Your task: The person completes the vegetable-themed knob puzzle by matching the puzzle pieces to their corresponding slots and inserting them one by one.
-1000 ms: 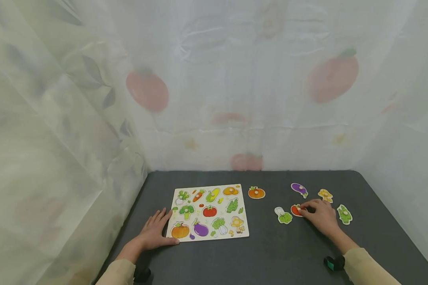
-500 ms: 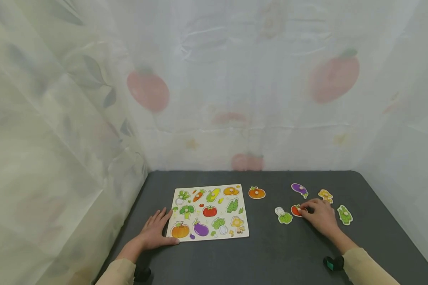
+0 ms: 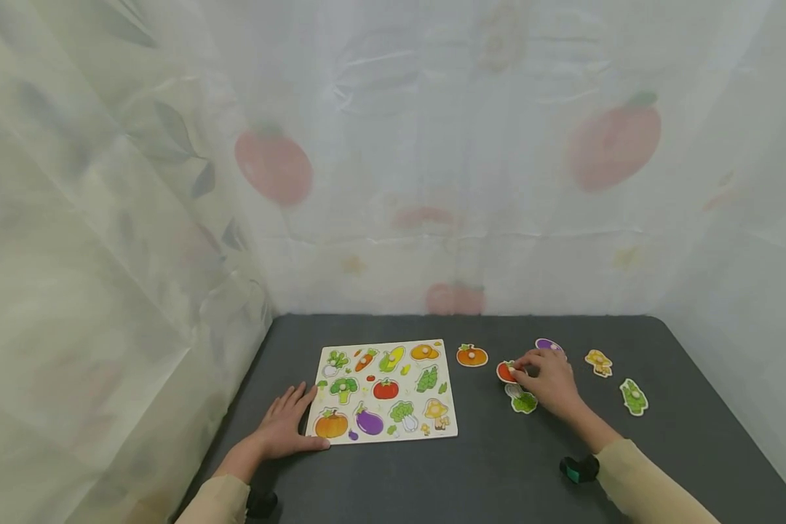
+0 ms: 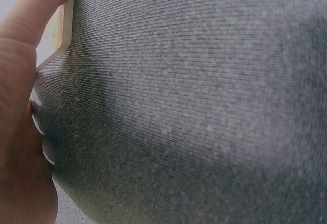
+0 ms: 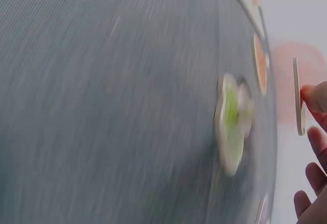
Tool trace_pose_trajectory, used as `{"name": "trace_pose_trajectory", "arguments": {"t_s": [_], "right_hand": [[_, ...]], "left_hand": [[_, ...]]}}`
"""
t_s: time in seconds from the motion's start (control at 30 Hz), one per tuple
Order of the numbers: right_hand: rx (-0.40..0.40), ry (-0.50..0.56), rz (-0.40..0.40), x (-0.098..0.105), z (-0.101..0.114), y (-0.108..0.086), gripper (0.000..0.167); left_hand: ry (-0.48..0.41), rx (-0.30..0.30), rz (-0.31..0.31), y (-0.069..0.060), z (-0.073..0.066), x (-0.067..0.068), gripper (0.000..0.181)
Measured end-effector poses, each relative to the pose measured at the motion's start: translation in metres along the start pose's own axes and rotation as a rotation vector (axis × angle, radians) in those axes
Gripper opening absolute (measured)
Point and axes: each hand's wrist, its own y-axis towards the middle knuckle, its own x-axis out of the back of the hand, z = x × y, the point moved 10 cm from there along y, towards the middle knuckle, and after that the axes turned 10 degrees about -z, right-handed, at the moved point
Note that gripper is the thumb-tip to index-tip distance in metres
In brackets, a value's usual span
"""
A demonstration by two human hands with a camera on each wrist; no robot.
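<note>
In the head view my right hand (image 3: 552, 382) pinches the red tomato puzzle piece (image 3: 506, 372) by its knob. The piece is held up off the table, seen edge-on in the right wrist view. Below it lies the cabbage piece (image 3: 521, 399), partly covered. An eggplant piece (image 3: 547, 343) is half hidden behind the hand. My left hand (image 3: 280, 429) rests at the left side of the white puzzle board (image 3: 360, 405), fingers spread, its thumb (image 4: 31, 15) on the near left corner. Printed vegetables cover the board, among them a tomato picture (image 3: 386, 388).
A pumpkin piece (image 3: 471, 355) lies just right of the board. Farther right are a mushroom piece (image 3: 599, 362) and a pea pod piece (image 3: 634, 397). The dark table (image 3: 471, 466) is bordered by hanging pale curtains (image 3: 393, 145) behind and at both sides.
My right hand has lifted the tomato piece and moved left with it, over the cabbage piece. The mushroom piece is now uncovered. My left hand and the board stay put.
</note>
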Motion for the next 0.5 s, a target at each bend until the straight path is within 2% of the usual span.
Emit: {"name": "trace_pose_trajectory", "arguments": {"t_s": [0.27,0.5], "right_hand": [[-0.006,0.044,0.065,-0.06,0.055,0.012,0.01],[0.051,0.107,0.125,-0.108,0.105,0.016,0.005]], "left_hand": [[-0.015,0.006,0.004,-0.002,0.0,0.0,0.123],[-0.024,0.009,0.0,-0.001,0.001,0.0,0.123]]}}
